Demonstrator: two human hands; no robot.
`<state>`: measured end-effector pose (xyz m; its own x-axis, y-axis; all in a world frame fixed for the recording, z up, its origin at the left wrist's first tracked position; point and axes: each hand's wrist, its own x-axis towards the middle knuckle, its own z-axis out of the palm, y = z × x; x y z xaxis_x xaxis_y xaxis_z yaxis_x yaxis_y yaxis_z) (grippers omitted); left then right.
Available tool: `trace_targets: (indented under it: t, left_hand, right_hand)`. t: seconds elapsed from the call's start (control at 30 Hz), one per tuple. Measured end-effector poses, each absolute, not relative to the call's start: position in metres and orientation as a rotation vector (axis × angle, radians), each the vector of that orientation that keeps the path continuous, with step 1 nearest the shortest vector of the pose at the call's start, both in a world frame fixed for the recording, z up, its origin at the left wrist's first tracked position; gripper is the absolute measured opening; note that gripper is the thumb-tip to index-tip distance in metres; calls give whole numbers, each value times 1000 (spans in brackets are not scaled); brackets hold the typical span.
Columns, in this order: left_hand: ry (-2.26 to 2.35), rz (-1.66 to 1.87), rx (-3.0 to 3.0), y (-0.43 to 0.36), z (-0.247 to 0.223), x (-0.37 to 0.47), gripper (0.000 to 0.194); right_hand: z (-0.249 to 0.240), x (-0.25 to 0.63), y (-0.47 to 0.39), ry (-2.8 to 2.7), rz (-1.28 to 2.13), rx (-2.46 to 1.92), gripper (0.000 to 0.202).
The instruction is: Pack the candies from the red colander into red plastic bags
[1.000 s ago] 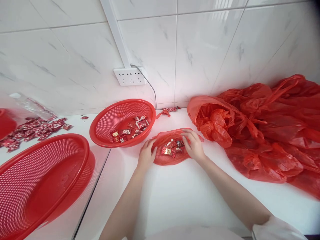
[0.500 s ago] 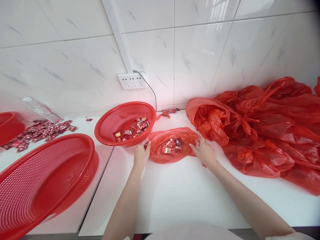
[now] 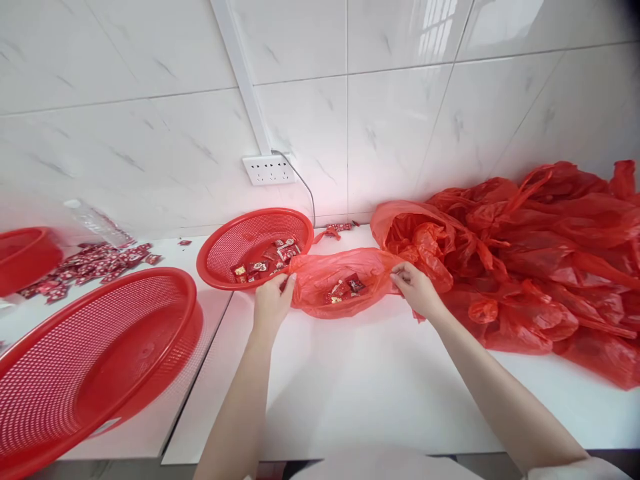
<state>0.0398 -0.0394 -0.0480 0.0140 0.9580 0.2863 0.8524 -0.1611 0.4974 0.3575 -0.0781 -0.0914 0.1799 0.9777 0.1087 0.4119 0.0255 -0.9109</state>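
Has a shiny white tiled wall (image 3: pixel 400 133), kinda grey-veined, with a barred light reflection (image 3: pixel 436 30) up top. Has white trunking (image 3: pixel 245 83) down to a socket panel (image 3: pixel 269 171), plus a white surface (image 3: pixel 365 387) below.

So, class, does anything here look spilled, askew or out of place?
Yes: one small red piece lies alone near the tiled wall, apart from the heap of red packets on the white tabletop. It looks stray.
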Motion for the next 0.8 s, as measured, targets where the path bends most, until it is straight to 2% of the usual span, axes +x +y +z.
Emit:
trace_targets:
  t: [0.1, 0.27, 0.43, 0.53, 0.7, 0.8]
  left_hand:
    - [2032, 849, 2199, -49, -22, 38, 40]
    - [2251, 1072, 2266, -62, 22, 38, 36]
    - [2382, 1126, 2150, -75, 43, 31, 36]
    - [2203, 1023, 1987, -83, 25, 19, 39]
    - [1809, 988, 1687, -100, -39, -1, 30]
    - [1390, 792, 1651, -111, -71, 1, 46]
  right_hand:
    - [-65, 362, -77, -1384, 648, -1435, 25]
    - [-18, 367, -75, -1309, 499, -1308, 20]
    - [-9, 374, -80, -1160, 627, -1104, 19]
    - [-41, 383, -88, -1095, 787, -1109, 22]
    - [-111, 388, -103, -1178, 991, -1315, 37]
    - [-119, 371, -107, -1402, 954, -1381, 48]
